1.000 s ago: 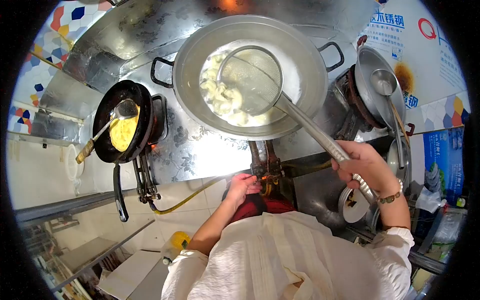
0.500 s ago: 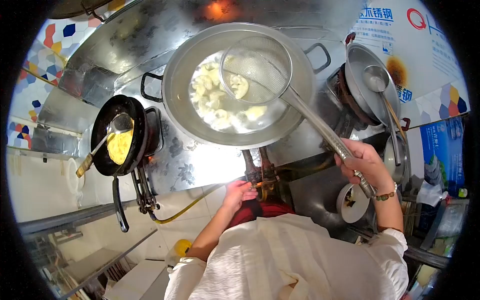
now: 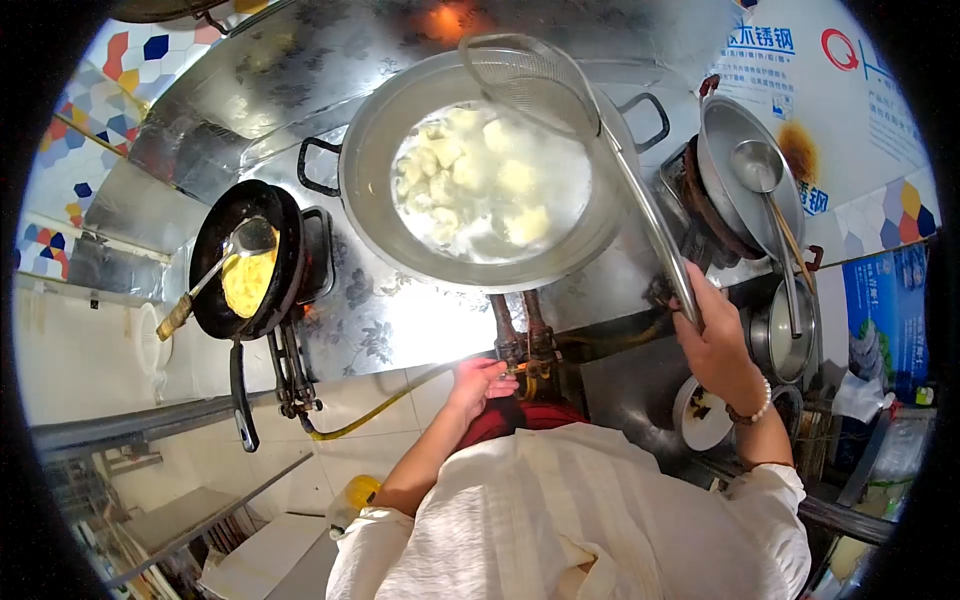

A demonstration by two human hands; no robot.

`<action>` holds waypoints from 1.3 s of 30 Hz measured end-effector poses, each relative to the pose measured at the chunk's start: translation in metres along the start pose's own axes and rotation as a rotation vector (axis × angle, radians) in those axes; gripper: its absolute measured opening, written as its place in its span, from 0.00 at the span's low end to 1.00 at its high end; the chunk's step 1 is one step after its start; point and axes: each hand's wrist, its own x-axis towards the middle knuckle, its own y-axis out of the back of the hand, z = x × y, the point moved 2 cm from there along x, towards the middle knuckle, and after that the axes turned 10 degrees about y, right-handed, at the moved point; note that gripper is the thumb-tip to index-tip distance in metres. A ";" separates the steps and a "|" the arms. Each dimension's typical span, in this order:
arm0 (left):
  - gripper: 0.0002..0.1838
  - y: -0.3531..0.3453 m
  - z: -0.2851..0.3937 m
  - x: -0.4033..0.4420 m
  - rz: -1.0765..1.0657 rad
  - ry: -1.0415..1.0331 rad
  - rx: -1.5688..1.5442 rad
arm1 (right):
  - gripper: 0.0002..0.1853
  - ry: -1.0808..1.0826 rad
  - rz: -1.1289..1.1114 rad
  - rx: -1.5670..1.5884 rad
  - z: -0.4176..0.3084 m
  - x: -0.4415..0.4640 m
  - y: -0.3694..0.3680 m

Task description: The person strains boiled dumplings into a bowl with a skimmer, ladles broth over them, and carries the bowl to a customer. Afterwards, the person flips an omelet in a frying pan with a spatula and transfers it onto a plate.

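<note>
My right hand (image 3: pixel 712 345) is wrapped round the handle of a long mesh strainer (image 3: pixel 530 82). The strainer's round head is tilted above the far right rim of a large metal pot (image 3: pixel 375 235), with nothing visible in its mesh. Pale dumplings (image 3: pixel 440 170) lie in cloudy, steaming water in the pot. My left hand (image 3: pixel 478 385) is below the pot, at the burner's valve (image 3: pixel 515 368), its fingers curled together. What its fingertips hold, if anything, is too small to tell.
On the left burner, a black frying pan (image 3: pixel 207 240) holds yellow egg (image 3: pixel 248 285) and a ladle (image 3: pixel 252 237). A metal wok (image 3: pixel 722 140) with another ladle (image 3: pixel 758 165) stands at right. A white plate (image 3: pixel 702 415) lies lower right.
The strainer has lifted out of the pot's middle and tilted towards the far right rim. My right hand has turned with its handle. More dumplings show in the water.
</note>
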 end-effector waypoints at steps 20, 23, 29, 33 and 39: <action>0.09 0.001 0.000 0.001 -0.040 -0.001 0.002 | 0.18 -0.657 -0.369 0.680 -0.059 0.036 -0.029; 0.10 0.001 0.000 0.001 -0.040 0.008 0.007 | 0.17 -0.795 -0.353 0.866 -0.059 0.038 -0.026; 0.09 0.000 0.000 0.000 -0.024 -0.009 0.002 | 0.16 -0.899 -0.196 1.128 -0.048 0.019 -0.011; 0.09 0.001 0.000 0.004 -0.043 0.006 0.027 | 0.24 -0.846 -0.103 1.122 -0.044 0.007 -0.004; 0.11 0.002 -0.001 0.004 -0.037 -0.011 0.032 | 0.25 -0.757 -0.154 0.970 -0.038 -0.005 -0.002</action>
